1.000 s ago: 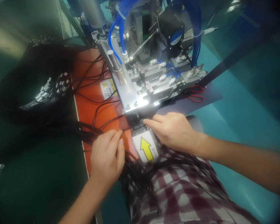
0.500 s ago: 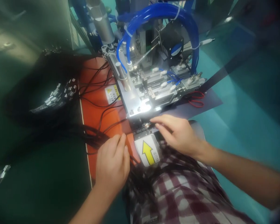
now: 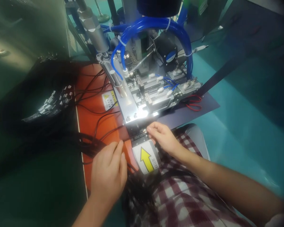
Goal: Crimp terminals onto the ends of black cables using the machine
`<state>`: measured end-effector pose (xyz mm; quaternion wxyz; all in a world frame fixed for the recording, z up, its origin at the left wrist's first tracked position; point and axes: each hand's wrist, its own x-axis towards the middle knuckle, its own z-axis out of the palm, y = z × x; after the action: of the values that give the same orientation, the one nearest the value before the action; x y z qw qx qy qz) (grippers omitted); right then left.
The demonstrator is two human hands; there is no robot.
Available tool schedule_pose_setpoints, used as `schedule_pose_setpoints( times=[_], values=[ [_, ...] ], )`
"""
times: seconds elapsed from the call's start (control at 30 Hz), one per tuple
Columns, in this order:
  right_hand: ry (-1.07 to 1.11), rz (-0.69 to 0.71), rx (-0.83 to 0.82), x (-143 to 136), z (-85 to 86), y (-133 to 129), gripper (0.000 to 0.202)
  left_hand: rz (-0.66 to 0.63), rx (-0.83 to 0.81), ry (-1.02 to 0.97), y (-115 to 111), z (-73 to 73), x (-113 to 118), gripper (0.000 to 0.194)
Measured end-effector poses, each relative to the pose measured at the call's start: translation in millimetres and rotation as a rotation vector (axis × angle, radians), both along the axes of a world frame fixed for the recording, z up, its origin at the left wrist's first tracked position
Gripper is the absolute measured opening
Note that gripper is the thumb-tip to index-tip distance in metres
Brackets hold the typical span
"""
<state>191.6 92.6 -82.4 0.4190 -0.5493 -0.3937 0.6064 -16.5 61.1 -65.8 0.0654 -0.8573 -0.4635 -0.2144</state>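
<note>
My left hand [image 3: 109,171] is closed, with thumb and forefinger pinching a thin black cable [image 3: 130,138] at the left of the feed track. The cable runs to a small shiny metal connector [image 3: 144,130] lying over the track [image 3: 139,136], just in front of the machine [image 3: 142,110]. My right hand [image 3: 162,138] is closed at the connector's right side, its fingertips bunched against it. Exactly how those fingers hold it is partly hidden. Below the track, a white label with a yellow arrow [image 3: 145,159] faces up between my hands.
A large bundle of black cables [image 3: 90,142] with shiny ends [image 3: 53,102] lies to the left across the orange surface [image 3: 85,119]. More black cables [image 3: 142,192] hang over my lap. Blue air hoses [image 3: 156,23] arch above the machine. A red cord [image 3: 194,103] lies at its right.
The view has shifted, so the machine sits a little further left. My right fingers have drawn together and closed in at the connector. My left hand keeps its pinch on the cable.
</note>
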Motion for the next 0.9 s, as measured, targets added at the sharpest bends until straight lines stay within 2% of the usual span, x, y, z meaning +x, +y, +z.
schedule_pose_setpoints(
  times=[0.17,0.37,0.63,0.9],
  values=[
    [-0.096,-0.056,-0.066,16.6,-11.4,-16.2,0.034,0.007,-0.009,-0.003,-1.4,-1.9,-2.1,0.036],
    [-0.155,-0.024,-0.199,39.9,-42.2,-50.1,0.035,0.011,0.005,0.0,-0.1,-0.7,-0.9,0.037],
    [-0.143,0.07,-0.3,42.8,-73.1,-78.4,0.04,0.011,-0.008,0.005,2.0,-1.2,-1.1,0.051],
    [-0.269,0.198,-0.307,60.8,-97.7,-102.2,0.035,0.008,-0.014,-0.006,0.8,-0.8,-1.3,0.052]
  ],
)
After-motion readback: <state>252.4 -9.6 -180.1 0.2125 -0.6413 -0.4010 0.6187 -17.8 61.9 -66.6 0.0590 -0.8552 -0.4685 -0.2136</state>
